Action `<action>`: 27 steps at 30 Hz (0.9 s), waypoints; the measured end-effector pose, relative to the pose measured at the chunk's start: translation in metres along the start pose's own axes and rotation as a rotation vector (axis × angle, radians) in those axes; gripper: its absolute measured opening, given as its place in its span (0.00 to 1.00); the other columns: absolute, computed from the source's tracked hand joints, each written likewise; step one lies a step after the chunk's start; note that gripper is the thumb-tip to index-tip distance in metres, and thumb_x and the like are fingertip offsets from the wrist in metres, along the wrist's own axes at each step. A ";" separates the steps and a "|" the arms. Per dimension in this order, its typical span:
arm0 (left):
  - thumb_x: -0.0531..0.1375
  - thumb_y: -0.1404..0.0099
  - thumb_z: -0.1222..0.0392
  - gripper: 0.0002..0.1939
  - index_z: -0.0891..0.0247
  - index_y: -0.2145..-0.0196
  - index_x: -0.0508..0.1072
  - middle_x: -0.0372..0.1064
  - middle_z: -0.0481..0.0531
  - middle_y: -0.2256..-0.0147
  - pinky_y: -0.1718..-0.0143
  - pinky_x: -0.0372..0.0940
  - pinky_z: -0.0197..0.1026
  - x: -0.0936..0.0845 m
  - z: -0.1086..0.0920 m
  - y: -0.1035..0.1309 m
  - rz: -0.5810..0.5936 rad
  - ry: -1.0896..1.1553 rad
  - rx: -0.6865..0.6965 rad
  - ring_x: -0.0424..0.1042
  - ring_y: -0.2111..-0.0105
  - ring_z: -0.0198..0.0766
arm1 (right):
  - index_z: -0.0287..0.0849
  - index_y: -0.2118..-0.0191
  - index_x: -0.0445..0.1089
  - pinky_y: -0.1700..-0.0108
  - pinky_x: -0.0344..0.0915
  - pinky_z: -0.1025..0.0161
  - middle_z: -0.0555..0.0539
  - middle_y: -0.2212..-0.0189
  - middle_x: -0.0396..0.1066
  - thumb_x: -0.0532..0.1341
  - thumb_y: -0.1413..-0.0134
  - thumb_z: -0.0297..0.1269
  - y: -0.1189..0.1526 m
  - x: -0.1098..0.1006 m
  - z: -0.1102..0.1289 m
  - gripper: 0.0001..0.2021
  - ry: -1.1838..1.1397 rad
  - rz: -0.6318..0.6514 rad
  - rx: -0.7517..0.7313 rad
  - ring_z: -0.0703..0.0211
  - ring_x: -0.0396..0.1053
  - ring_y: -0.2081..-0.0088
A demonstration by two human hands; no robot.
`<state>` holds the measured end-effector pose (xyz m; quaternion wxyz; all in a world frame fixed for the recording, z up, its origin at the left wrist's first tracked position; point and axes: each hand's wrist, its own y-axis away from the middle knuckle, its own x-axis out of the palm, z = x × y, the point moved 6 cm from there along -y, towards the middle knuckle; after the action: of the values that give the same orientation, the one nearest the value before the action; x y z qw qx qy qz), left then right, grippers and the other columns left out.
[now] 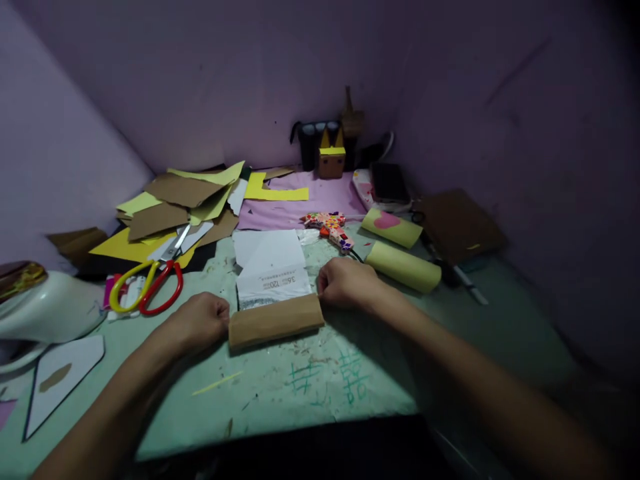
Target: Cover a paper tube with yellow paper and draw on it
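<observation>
A folded piece of brown cardboard (pixel 276 324) lies across the near end of a creased white sheet of paper (pixel 270 257) with printing on it. My left hand (pixel 203 321) is closed at the left end of the cardboard, its fingertips curled and partly hidden. At the upper right corner, my right hand (pixel 345 281) pinches the cardboard's edge. Beyond that hand is a flower-patterned glue gun (pixel 334 230). Two pale yellow paper rolls lie to its right, the farther roll (pixel 391 227) with a pink heart and the nearer roll (pixel 404 267) plain.
Scissors (pixel 170 253) with yellow and red handles lie left, against a pile of cardboard and paper scraps (pixel 185 190). A white ceramic object (pixel 60 307) stands at the far left. At the back are a small cardboard figure (pixel 331 165) and a phone (pixel 389 183). The green table's (pixel 280 407) front edge is close.
</observation>
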<state>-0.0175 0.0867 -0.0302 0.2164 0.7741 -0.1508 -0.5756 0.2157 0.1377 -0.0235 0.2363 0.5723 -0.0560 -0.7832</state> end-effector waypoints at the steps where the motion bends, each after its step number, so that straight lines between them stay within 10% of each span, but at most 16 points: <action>1: 0.51 0.61 0.63 0.03 0.59 0.88 0.60 0.57 0.44 0.86 0.79 0.51 0.37 0.000 0.001 0.000 0.002 -0.014 -0.007 0.58 0.80 0.36 | 0.48 0.71 0.79 0.70 0.62 0.64 0.47 0.68 0.79 0.66 0.62 0.40 0.000 0.000 0.000 0.08 -0.003 0.000 -0.001 0.52 0.74 0.66; 27: 0.55 0.54 0.62 0.05 0.59 0.85 0.63 0.66 0.51 0.80 0.76 0.50 0.41 -0.001 0.001 0.008 -0.047 -0.065 -0.045 0.65 0.76 0.42 | 0.48 0.71 0.78 0.75 0.56 0.65 0.48 0.71 0.78 0.62 0.61 0.31 -0.004 0.005 0.001 0.09 0.033 0.046 0.068 0.54 0.73 0.67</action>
<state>-0.0184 0.0798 -0.0254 0.2152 0.7531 -0.1265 -0.6088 0.2126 0.1393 -0.0290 0.2354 0.5914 -0.0919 -0.7658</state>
